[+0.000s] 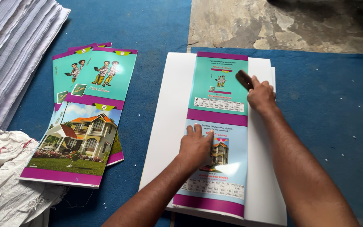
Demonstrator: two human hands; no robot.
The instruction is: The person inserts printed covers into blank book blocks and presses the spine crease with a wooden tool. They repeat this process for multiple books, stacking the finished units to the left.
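Observation:
A long printed cover sheet, teal at the far end and pale blue at the near end with purple bands, lies folded over a stack of white paper. My left hand presses flat on the near half of the cover. My right hand rests on the cover's right edge near the far end, shut on a small dark tool whose tip touches the cover.
A pile of finished covers with cartoon figures and a house picture lies on the blue mat to the left. Stacked lined paper fills the top left corner. A white woven sack sits bottom left. Bare stone floor lies beyond.

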